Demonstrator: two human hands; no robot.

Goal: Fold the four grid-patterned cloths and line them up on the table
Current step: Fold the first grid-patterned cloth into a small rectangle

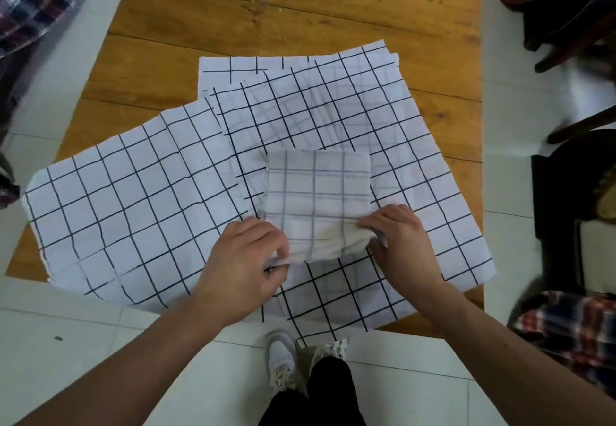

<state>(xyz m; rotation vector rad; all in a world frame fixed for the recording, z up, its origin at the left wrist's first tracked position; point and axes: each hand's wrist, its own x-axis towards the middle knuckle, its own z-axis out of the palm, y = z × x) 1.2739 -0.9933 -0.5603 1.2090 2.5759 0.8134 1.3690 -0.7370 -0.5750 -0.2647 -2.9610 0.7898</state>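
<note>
L hand (248,252) pinches the near-left corner of the folded cloth (318,192); R hand (401,242) pinches its near-right edge, fingers curled on the bunched hem. Folded cloth lies straight ahead btw both hands, atop the spread cloths (133,212), long axis running away from the person. Both hands equally near. Wooden table (233,15) beyond is bare for lining up.

a home room, likely; low wooden table (206,18) on white floor tiles (83,342); dark wooden chairs (580,125) beside it
</note>
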